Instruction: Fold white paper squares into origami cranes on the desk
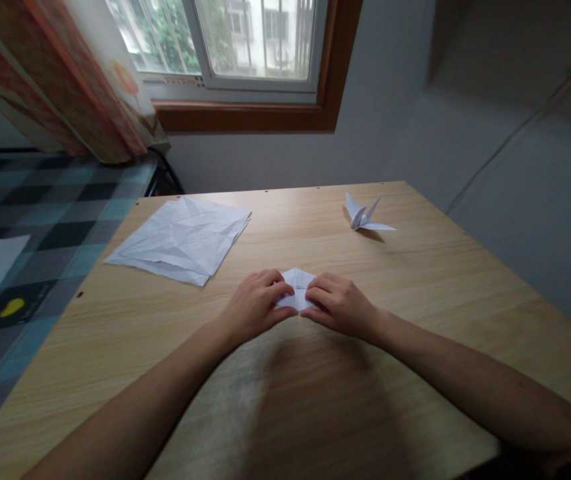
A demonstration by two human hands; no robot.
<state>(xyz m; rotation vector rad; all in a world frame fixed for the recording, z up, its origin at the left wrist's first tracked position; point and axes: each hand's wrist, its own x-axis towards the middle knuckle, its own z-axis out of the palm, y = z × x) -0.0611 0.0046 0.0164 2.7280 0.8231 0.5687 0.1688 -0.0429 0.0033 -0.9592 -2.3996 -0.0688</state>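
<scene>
A small folded piece of white paper point(297, 287) lies on the wooden table point(415, 280) in the middle. My left hand point(255, 307) pinches its left side, fingers curled and pressed on it. My right hand point(338, 303) does the same on the right side. Both hands rest on the tabletop, and most of the paper is hidden under the fingers.
A stack of creased white paper sheets point(182, 240) lies at the table's back left. A finished white paper crane point(364, 217) stands at the back right. A checked bed cover point(40, 220) is to the left, a grey wall to the right, and a window point(245, 40) behind.
</scene>
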